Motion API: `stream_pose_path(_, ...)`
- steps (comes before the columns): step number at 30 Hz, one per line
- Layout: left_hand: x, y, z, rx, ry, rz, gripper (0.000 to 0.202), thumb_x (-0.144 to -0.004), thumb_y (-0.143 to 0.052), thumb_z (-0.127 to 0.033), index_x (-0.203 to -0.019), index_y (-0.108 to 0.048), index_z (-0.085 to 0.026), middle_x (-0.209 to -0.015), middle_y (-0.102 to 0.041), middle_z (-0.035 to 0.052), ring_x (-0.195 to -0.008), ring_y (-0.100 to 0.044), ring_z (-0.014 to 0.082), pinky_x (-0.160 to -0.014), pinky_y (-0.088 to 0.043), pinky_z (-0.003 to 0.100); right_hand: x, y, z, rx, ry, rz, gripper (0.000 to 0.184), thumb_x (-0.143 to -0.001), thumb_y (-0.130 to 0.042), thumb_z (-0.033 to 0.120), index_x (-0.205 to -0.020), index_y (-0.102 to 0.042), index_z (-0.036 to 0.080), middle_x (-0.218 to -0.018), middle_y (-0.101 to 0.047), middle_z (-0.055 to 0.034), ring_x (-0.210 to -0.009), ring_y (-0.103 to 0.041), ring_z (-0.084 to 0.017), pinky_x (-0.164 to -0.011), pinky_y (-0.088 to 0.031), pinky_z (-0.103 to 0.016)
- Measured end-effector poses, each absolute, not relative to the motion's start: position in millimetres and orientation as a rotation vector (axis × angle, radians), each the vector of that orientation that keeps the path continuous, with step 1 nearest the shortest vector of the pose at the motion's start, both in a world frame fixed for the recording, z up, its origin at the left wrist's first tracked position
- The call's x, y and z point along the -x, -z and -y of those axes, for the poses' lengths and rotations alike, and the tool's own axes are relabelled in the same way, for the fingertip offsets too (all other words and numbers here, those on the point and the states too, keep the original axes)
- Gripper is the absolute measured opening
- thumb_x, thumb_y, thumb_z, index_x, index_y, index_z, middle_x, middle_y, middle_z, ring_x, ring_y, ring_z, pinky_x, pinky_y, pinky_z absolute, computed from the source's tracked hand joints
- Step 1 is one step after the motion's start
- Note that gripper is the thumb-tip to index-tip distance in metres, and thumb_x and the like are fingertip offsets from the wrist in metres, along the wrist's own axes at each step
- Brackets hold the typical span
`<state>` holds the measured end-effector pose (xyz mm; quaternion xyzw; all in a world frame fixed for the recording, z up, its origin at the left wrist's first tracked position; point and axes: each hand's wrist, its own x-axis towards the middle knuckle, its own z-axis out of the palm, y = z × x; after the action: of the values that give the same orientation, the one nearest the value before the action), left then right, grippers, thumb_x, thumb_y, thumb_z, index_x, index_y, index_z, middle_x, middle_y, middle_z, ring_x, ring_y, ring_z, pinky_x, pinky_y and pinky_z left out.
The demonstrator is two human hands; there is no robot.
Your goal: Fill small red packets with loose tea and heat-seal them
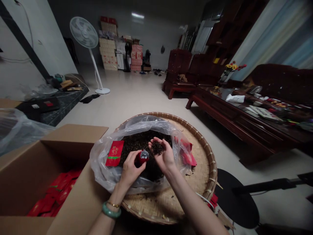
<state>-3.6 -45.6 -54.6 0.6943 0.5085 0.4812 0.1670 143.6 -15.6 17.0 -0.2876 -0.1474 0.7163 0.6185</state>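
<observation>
My left hand (133, 168) grips a small red foil pouch (143, 157) between thumb and fingers; its silvery inside shows at the open mouth. Beside it, my right hand (165, 155) is cupped palm up, holding a small heap of dark dried tea leaves (157, 148). Both hands are above a large clear plastic bag (102, 176), spread open around a pile of the same tea (137, 140). A flat red packet with gold characters and a green stripe (114, 153) lies at the bag's left side. More red packets (187, 153) lie to the right, partly under the plastic.
The bag sits on a round woven bamboo tray (200, 143). At left stands an open cardboard box (80, 192) with several red packets (57, 192) inside. A black round base (237, 199) is at right. Farther off are a white fan (84, 32) and a wooden table (220, 111).
</observation>
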Motion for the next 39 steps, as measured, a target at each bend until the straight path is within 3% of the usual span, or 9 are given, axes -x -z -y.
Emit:
stream_pose_path(8,0.2,57.7,42.8,-1.919,-1.346,-1.482,0.04,-0.072,-0.063,-0.02,-0.111,-0.055,-0.02,-0.104,-0.058,0.0067,-0.095,-0.061,0.0207,-0.075,-0.057,0.033,-120.6,-10.5,18.1,0.785,-1.376,0.755,0.044,-0.085,-0.042,0.055,-0.089,-0.069,0.02,-0.087,-0.066,-0.003,-0.089,-0.057,-0.018,-0.092,-0.041,-0.032)
stream_pose_path(17,1.8,62.1,40.5,-1.908,-1.371,-1.547,0.043,-0.069,-0.065,-0.022,-0.111,-0.056,-0.018,-0.103,-0.06,0.0077,-0.094,-0.062,0.0218,-0.075,-0.056,0.034,-129.1,6.6,23.9,0.87,-1.32,1.218,0.05,-0.087,-0.038,0.059,-0.107,-0.067,0.023,-0.11,-0.066,-0.003,-0.11,-0.053,-0.021,-0.105,-0.031,-0.037)
stream_pose_path(21,3.0,64.5,39.7,-1.908,-1.376,-1.552,0.041,-0.069,-0.065,-0.022,-0.109,-0.057,-0.018,-0.102,-0.06,0.007,-0.093,-0.062,0.0216,-0.078,-0.056,0.035,-139.3,3.9,31.5,0.926,-1.215,1.493,0.039,-0.089,-0.042,0.051,-0.111,-0.066,0.028,-0.121,-0.061,-0.001,-0.125,-0.042,-0.02,-0.113,-0.018,-0.039)
stream_pose_path(23,3.1,64.2,39.8,-1.889,-1.367,-1.518,0.04,-0.069,-0.064,-0.021,-0.109,-0.056,-0.019,-0.102,-0.06,0.0068,-0.093,-0.061,0.0211,-0.078,-0.056,0.035,-144.4,1.6,34.3,0.927,-1.148,1.632,0.032,-0.089,-0.046,0.042,-0.113,-0.064,0.029,-0.124,-0.059,-0.0014,-0.126,-0.04,-0.019,-0.113,-0.017,-0.041)
stream_pose_path(27,2.6,63.2,40.7,-1.82,-1.342,-1.462,0.041,-0.071,-0.064,-0.021,-0.111,-0.055,-0.02,-0.103,-0.057,0.007,-0.093,-0.06,0.0204,-0.071,-0.058,0.032,-151.2,-0.3,37.8,0.992,-0.969,1.862,0.034,-0.086,-0.049,0.022,-0.117,-0.061,0.027,-0.129,-0.052,-0.0073,-0.12,-0.045,-0.021,-0.107,-0.03,-0.042)
stream_pose_path(32,1.8,63.1,41.7,-1.853,-1.346,-1.46,0.043,-0.07,-0.063,-0.019,-0.112,-0.055,-0.02,-0.102,-0.057,0.0064,-0.094,-0.06,0.0211,-0.074,-0.057,0.034,-153.5,0.5,35.8,1.053,-0.768,1.998,0.039,-0.081,-0.047,0.011,-0.115,-0.061,0.025,-0.109,-0.053,-0.0088,-0.102,-0.052,-0.02,-0.09,-0.044,-0.039)
stream_pose_path(39,1.4,59.8,42.3,-1.935,-1.346,-1.505,0.04,-0.069,-0.064,-0.018,-0.109,-0.056,-0.019,-0.102,-0.059,0.0072,-0.095,-0.06,0.0224,-0.084,-0.053,0.038,-144.7,-11.8,31.7,1.097,-0.621,2.125,0.04,-0.08,-0.044,0.005,-0.112,-0.06,0.024,-0.101,-0.057,-0.0089,-0.094,-0.052,-0.022,-0.083,-0.044,-0.039)
